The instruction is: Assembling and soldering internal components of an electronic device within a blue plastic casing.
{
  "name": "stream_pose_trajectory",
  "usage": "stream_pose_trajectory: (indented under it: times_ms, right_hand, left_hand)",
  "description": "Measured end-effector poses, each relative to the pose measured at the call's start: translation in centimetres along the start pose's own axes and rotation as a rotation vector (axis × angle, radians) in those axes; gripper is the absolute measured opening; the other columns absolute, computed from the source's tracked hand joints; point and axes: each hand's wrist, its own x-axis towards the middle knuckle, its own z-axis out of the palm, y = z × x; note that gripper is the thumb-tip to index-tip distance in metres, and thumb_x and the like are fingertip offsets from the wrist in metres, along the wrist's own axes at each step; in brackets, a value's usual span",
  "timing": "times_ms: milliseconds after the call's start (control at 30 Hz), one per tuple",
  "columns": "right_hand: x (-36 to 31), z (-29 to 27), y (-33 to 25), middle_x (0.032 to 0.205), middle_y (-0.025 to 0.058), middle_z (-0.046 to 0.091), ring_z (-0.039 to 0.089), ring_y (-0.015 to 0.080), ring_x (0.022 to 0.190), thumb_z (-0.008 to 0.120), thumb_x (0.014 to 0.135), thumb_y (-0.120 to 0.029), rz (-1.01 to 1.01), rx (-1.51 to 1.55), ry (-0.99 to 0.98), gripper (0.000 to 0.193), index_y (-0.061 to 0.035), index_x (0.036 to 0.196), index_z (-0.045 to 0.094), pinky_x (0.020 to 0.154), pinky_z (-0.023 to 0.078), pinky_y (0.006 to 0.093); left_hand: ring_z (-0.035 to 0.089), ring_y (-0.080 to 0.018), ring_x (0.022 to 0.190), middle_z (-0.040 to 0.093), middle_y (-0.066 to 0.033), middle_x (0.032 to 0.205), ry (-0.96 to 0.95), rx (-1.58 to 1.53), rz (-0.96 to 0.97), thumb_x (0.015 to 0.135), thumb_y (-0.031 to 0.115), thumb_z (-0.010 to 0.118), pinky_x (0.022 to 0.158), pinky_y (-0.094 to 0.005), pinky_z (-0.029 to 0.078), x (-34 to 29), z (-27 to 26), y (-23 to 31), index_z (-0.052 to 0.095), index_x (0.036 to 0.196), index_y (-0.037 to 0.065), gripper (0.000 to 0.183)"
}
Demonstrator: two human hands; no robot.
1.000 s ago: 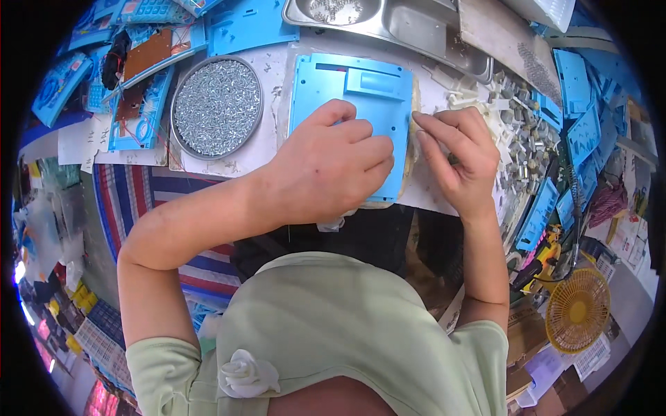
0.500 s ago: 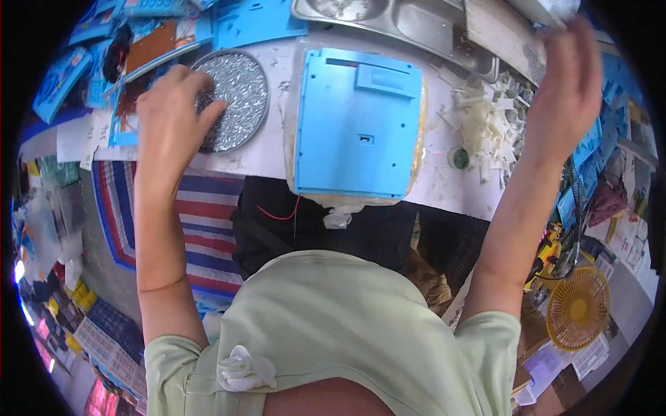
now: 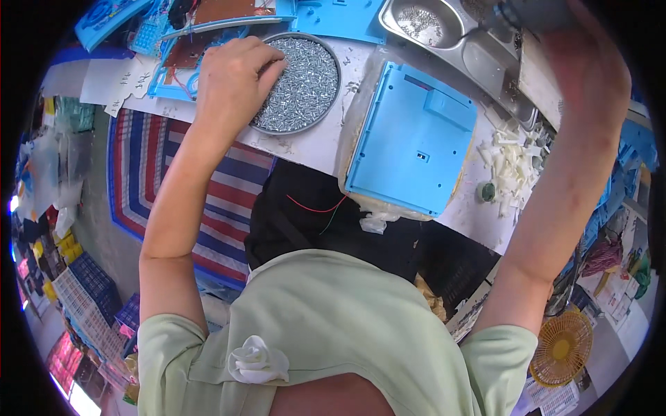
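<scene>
At the upper left, my left hand (image 3: 236, 80) is over the rim of a round tray of small silver screws (image 3: 302, 83). Its thumb and bent fingers come together above the screws, and whatever they hold is too small to make out. At the upper right edge my right hand (image 3: 590, 62), partly blurred, grips what looks like a dark grey electric screwdriver (image 3: 538, 15) with a thin bit toward the left. Between my arms a light blue plastic panel (image 3: 409, 159), with holes and a raised rectangular part, lies on a plastic-wrapped pad (image 3: 348, 149) at the table's front edge.
A metal compartment tray (image 3: 479, 66) stands at the back. White plastic pieces (image 3: 513, 163) are heaped right of the panel, beside a small green round object (image 3: 485, 191). More blue housings (image 3: 336, 17) lie behind. Red and green wires (image 3: 316, 208) hang off the front edge.
The view has shifted, moving the table contents rightward in the picture. My right hand, empty-looking before, is now round the screwdriver. My left fingers have drawn together over the screws.
</scene>
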Motion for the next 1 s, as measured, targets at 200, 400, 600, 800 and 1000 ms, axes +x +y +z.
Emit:
stream_pose_trajectory:
  times_ms: [200, 400, 600, 800, 1000]
  right_hand:
    - [-6.6, 1.7, -0.7, 0.101, 0.0088, 0.059, 0.056, 0.0208, 0.097, 0.059, 0.089, -0.019, 0.081, 0.360, -0.060, 0.060, 0.0011, 0.145, 0.045, 0.096, 0.042, 0.0405]
    - [-10.8, 4.8, -3.5, 0.086, -0.0018, 0.056, 0.051, 0.0128, 0.076, 0.065, 0.089, -0.022, -0.011, 0.311, -0.201, 0.059, -0.0132, 0.144, 0.046, 0.079, 0.044, 0.0328]
    - [-11.6, 5.8, -5.8, 0.077, -0.0042, 0.058, 0.052, 0.0108, 0.062, 0.070, 0.090, -0.021, 0.025, 0.221, -0.138, 0.048, -0.0214, 0.133, 0.049, 0.064, 0.045, 0.0300]
    - [-11.6, 5.9, -4.6, 0.073, -0.0037, 0.057, 0.049, 0.0114, 0.057, 0.070, 0.090, -0.022, 0.015, 0.246, -0.128, 0.044, -0.0203, 0.128, 0.048, 0.058, 0.043, 0.0312]
    - [-11.5, 5.8, -4.6, 0.072, -0.0025, 0.056, 0.050, 0.0130, 0.057, 0.071, 0.090, -0.022, 0.033, 0.233, -0.117, 0.043, -0.0190, 0.126, 0.047, 0.058, 0.043, 0.0327]
  left_hand:
    - [0.068, -0.0226, 0.089, 0.073, -0.0028, 0.093, 0.120, -0.030, -0.036, 0.086, 0.014, 0.077, 0.084, -0.0387, 0.045, -0.3, 0.5, 2.2, 0.078, 0.095, 0.011, 0.009]
    - [0.067, -0.0247, 0.086, 0.072, -0.0076, 0.094, 0.101, -0.577, 0.125, 0.079, 0.003, 0.080, 0.078, -0.0354, 0.048, -0.9, -1.6, 10.2, 0.074, 0.094, 0.006, 0.016]
    - [0.065, -0.0253, 0.080, 0.069, -0.0070, 0.092, -0.054, -0.755, 0.243, 0.078, 0.002, 0.079, 0.072, -0.0355, 0.047, -0.3, -2.0, 13.5, 0.072, 0.098, 0.007, 0.021]
    - [0.065, -0.0269, 0.080, 0.068, -0.0070, 0.091, -0.148, -0.822, 0.297, 0.078, 0.003, 0.078, 0.071, -0.0363, 0.047, 0.8, -2.3, 13.6, 0.069, 0.097, 0.006, 0.021]
    - [0.064, -0.0268, 0.080, 0.067, -0.0066, 0.091, -0.164, -0.822, 0.301, 0.078, 0.004, 0.078, 0.071, -0.0368, 0.047, 0.9, -2.2, 13.7, 0.068, 0.098, 0.006, 0.022]
